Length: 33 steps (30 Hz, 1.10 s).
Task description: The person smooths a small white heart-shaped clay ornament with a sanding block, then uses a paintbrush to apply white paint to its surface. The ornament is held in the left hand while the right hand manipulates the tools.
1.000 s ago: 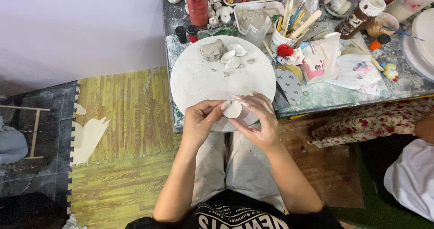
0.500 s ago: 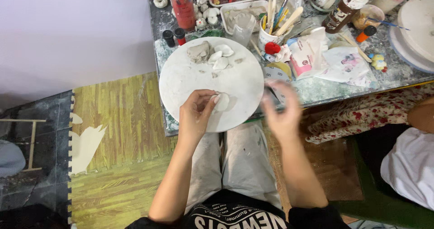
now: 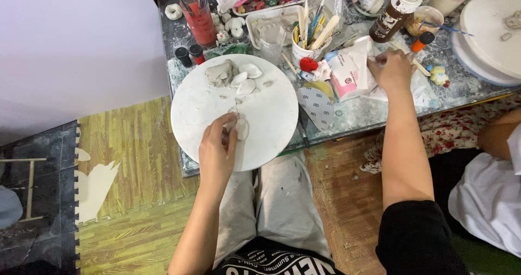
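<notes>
— What's the left hand (image 3: 217, 150) doing?

— It rests on the round white board (image 3: 201, 112), its fingers (image 3: 230, 127) pinching a small pale clay piece (image 3: 242, 128) that lies on the board.

— And the right hand (image 3: 392, 68)?

— Stretched out over the cluttered surface (image 3: 358, 109), touching a white plastic packet (image 3: 353, 68). Whether it grips anything, I cannot tell.

— Anything else on the board?

— A grey clay lump (image 3: 220, 73) and a few shell-like pieces (image 3: 245, 78) at the far edge.

— Around it?

— A cup of brushes and sticks (image 3: 306, 41), a red tumbler (image 3: 199, 20), a brown bottle (image 3: 395, 13), and a second white board (image 3: 491, 33) at the far right.
</notes>
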Each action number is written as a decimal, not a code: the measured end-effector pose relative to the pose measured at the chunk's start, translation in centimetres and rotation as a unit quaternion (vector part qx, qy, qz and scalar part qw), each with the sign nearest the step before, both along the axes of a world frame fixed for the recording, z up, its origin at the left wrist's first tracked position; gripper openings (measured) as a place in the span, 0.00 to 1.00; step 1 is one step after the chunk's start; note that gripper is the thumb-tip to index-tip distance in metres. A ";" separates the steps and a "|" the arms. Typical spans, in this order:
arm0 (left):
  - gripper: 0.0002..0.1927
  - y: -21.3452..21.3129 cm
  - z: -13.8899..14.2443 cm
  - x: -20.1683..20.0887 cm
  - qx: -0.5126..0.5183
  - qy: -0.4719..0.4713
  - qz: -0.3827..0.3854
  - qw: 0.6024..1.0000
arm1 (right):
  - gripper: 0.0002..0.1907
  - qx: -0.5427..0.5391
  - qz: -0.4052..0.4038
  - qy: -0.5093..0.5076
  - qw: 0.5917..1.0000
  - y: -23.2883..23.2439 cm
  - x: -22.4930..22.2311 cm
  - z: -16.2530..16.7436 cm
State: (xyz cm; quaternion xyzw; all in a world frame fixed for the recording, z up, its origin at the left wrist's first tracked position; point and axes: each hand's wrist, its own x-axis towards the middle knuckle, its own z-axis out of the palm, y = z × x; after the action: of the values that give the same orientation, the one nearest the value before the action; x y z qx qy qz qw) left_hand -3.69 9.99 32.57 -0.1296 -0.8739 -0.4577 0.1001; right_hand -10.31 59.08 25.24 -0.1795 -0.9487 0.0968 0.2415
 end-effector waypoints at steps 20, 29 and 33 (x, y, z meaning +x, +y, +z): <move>0.23 -1.5 1.5 -0.4 -0.004 0.157 -0.057 0.986 | 0.09 -0.178 0.156 0.185 0.954 -6.0 4.3 11.0; 0.31 -0.6 4.0 1.9 -0.006 0.122 -0.155 0.980 | 0.07 -0.037 0.262 0.027 0.964 -30.5 10.0 16.1; 0.29 -3.2 3.0 2.4 -0.037 0.036 -0.200 0.978 | 0.12 -0.025 0.334 0.005 0.942 -35.1 11.3 16.5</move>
State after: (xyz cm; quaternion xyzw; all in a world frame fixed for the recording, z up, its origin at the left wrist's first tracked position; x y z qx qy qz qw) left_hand -1.27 6.79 35.52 -0.3220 -0.8424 -0.4308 0.0327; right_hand 1.03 24.01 41.76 0.1422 -0.9502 0.1962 0.1958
